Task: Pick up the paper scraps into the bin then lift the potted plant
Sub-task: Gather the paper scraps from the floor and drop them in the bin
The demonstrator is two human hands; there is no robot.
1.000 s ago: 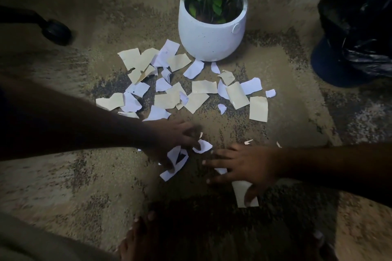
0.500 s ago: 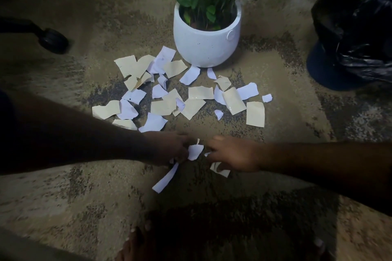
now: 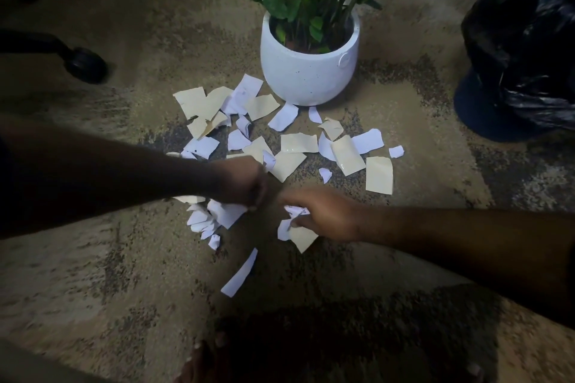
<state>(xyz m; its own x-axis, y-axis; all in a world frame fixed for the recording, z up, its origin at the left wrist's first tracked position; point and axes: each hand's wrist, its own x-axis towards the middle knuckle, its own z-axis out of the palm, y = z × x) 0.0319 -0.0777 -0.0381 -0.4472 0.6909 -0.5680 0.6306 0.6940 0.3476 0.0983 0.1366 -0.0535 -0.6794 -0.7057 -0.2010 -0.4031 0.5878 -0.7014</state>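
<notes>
Several white and cream paper scraps (image 3: 298,143) lie scattered on the carpet in front of the potted plant (image 3: 308,71), a leafy green plant in a white round pot. My left hand (image 3: 245,183) is curled and grips a bunch of white scraps (image 3: 211,218) that hang below it. My right hand (image 3: 323,214) pinches a few scraps, white and cream (image 3: 295,230), just right of the left hand. One long white strip (image 3: 239,274) lies alone nearer to me. The bin, lined with a black bag (image 3: 525,50), stands at the right.
A black chair caster (image 3: 84,65) on its leg stands at the far left. Bare toes (image 3: 202,357) show at the bottom edge. The floor is mottled tan and dark carpet (image 3: 124,274).
Both hands have closed on scraps near the front of the pile and come together. The loose pieces under them are now gathered in the fingers, and the long strip lies apart on the carpet.
</notes>
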